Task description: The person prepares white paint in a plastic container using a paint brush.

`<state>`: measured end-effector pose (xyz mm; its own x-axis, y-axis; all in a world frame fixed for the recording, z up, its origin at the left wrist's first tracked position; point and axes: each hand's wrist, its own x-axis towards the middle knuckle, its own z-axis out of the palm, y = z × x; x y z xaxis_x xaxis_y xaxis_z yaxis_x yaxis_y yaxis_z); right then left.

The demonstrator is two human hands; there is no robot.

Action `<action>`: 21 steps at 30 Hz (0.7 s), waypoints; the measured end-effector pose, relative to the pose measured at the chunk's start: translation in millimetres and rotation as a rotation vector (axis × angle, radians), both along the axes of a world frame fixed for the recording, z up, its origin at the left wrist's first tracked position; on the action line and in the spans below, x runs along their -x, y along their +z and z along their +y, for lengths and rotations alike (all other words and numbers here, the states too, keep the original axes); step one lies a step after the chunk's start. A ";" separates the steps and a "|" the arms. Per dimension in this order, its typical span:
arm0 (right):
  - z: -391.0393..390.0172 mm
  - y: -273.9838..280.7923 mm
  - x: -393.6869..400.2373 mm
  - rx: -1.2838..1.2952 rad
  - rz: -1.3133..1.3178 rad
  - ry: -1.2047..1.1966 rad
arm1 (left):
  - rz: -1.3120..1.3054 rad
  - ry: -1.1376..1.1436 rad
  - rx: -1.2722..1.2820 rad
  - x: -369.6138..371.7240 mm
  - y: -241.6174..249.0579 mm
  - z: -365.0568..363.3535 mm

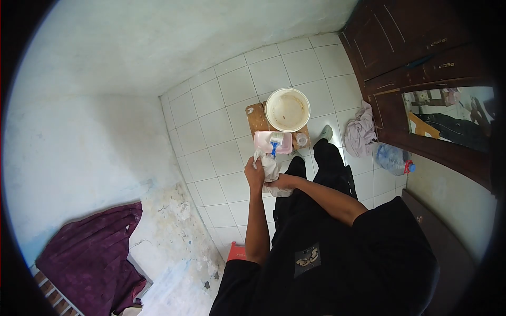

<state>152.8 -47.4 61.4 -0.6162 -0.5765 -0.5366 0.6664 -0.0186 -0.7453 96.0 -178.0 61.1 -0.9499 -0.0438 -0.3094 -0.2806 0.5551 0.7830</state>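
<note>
In the middle of the frame: a person in dark clothes stands on the tiled floor (221, 100) and looks down at both hands.
Left hand (254, 173): it is clenched around the upper part of a white cloth (270, 167), fingers wrapped on the fabric.
Right hand (282, 183): it grasps the same white cloth from below, touching its lower end.
White cloth: it is crumpled between the two hands, held above the floor, just under a small blue handle (274, 149).
Blue handle: it seems to belong to a paint roller (275, 140) that lies on a pink tray (263, 142); I cannot tell if the cloth touches it.
Upper centre: a white bucket (288, 109) stands on a wooden board (256, 118), just behind the pink tray.
Right of the frame: a crumpled rag (360, 130) and a plastic bottle (394, 158) lie on the floor near a dark wooden cabinet (411, 47).
Lower left: a purple fabric (89, 253) lies beside the stained wall (79, 152).
</note>
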 end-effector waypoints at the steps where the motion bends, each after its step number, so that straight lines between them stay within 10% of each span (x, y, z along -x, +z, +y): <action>1: -0.7 -0.5 1.2 -0.026 0.006 0.023 | 0.000 -0.001 0.000 0.2 1.1 0.5; 21: -0.9 -5.9 -4.4 -0.036 0.001 -0.024 | 0.008 -0.011 0.009 -0.5 1.1 2.8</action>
<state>157.2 -48.2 55.5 -0.6304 -0.5417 -0.5560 0.6651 -0.0076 -0.7467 96.5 -175.2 62.2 -0.9529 -0.0357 -0.3011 -0.2677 0.5653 0.7802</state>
